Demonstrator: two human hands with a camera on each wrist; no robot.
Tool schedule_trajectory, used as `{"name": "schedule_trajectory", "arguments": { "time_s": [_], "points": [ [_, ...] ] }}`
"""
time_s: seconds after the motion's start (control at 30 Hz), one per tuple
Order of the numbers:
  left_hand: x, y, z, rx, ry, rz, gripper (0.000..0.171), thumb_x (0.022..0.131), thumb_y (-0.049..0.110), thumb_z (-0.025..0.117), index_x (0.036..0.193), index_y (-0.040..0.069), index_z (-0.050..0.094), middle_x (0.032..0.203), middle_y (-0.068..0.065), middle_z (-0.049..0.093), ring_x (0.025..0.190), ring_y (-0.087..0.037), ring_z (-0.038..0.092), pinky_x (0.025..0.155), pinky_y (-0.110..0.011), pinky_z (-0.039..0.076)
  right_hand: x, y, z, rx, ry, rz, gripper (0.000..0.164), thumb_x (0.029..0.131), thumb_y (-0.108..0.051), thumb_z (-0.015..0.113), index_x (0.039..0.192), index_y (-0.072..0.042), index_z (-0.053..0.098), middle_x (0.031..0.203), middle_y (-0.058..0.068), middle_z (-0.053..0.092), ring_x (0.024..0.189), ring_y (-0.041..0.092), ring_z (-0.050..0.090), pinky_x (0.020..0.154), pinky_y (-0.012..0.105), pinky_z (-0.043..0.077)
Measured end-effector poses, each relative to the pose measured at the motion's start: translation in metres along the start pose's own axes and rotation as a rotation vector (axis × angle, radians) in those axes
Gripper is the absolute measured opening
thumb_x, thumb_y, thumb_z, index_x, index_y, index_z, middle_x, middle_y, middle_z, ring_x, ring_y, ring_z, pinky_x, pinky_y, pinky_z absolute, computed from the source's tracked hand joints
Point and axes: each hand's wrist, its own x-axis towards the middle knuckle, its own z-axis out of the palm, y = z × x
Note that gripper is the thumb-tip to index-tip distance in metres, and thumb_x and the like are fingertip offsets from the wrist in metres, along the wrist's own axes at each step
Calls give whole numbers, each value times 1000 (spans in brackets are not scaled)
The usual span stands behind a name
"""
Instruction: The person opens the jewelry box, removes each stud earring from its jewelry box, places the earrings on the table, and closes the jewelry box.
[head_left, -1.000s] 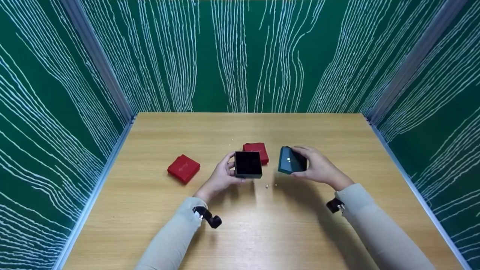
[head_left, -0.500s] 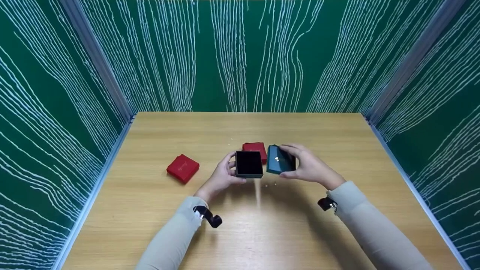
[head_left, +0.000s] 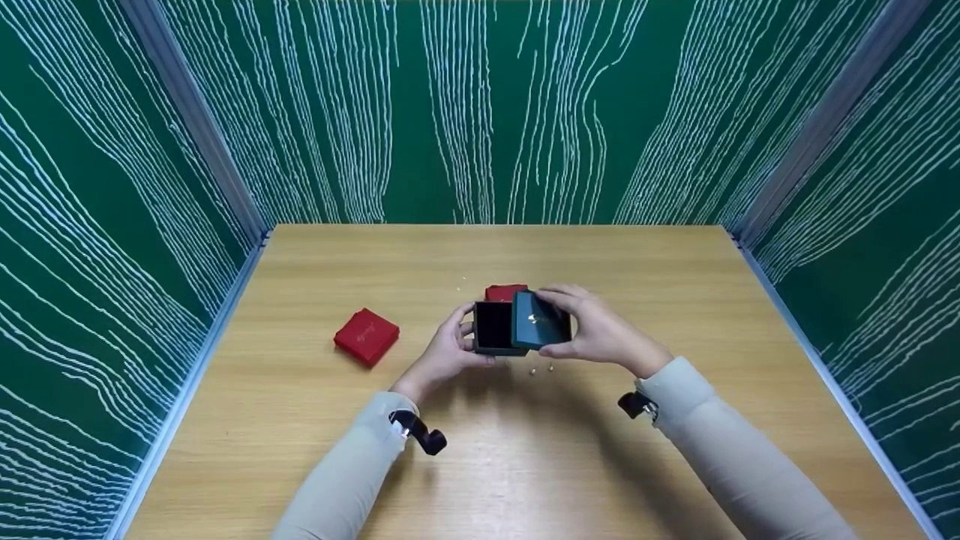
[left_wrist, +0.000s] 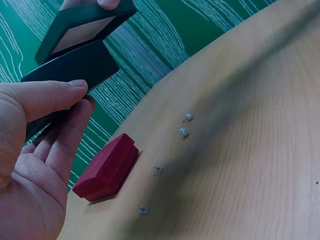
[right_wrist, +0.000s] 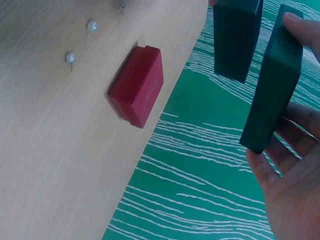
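Observation:
Above the table, my left hand (head_left: 448, 346) grips the base of a dark green jewelry box (head_left: 493, 328) with a black inside. My right hand (head_left: 600, 330) holds its lid (head_left: 536, 319), which bears a small gold mark. In the head view the lid overlaps the right part of the base. The left wrist view shows the lid (left_wrist: 75, 37) tilted over the base (left_wrist: 75, 67), with a gap between them. From the right wrist, the lid (right_wrist: 275, 85) stands apart from the base (right_wrist: 235, 42).
One red box (head_left: 367, 337) lies on the table at left; another red box (head_left: 506, 292) sits behind the green base, partly hidden. Two pearl stud earrings (left_wrist: 183, 132) and two star-shaped pieces (left_wrist: 142, 209) lie on the wooden table (head_left: 480, 465). Green walls (head_left: 420, 112) surround it.
My right hand has moved left with the lid, from beside the base to overlapping it in the head view. The left hand and base have barely shifted.

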Motion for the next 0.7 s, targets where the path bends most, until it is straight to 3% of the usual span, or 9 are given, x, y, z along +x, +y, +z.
{"name": "schedule_trajectory", "arguments": {
  "time_s": [0.37, 0.7],
  "points": [
    [2, 2, 5, 33, -34, -4, 106, 84, -22, 74, 171, 3, 19, 156, -33, 55, 120, -37, 75, 99, -39, 66, 16, -10, 15, 13, -10, -80, 89, 85, -29, 95, 160, -7, 53, 161, 21, 52, 140, 43, 54, 116, 63, 53],
    [4, 1, 8, -32, -68, -1, 104, 83, -27, 69, 170, 5, 21, 153, -34, 55, 118, -32, 75, 92, -39, 68, 26, -18, 23, 21, -32, -76, 90, 83, -28, 96, 160, -8, 53, 163, 21, 51, 143, 44, 54, 117, 61, 53]
  ]
}}
